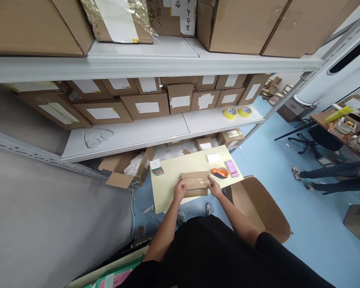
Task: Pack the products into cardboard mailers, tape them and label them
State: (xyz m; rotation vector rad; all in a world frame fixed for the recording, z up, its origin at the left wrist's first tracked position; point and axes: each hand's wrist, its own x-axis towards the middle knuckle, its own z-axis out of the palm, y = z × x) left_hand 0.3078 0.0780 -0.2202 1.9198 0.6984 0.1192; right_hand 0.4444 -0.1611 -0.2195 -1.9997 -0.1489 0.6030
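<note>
A small brown cardboard box [196,180] with clear tape across its top is held over a pale yellow table [168,180]. My left hand [180,189] grips its left end, fingers closed on the edge. At the opposite end, my right hand [214,187] is closed on the right edge. A lower strip of cardboard shows below the taped part; I cannot tell whether it is a flap or a side. Just right of the box lies an orange and dark-blue object [219,172], its kind unclear. Beside that is a pink, pixelated item [231,168].
A green-and-white small box [157,167] and white paper [213,158] are on the table. Open cartons stand left [117,176] and right [258,204]. The shelf [156,131] ahead bears glasses [98,138], labelled boxes and yellow tape rolls [230,113]. A person's legs [333,178] show far right.
</note>
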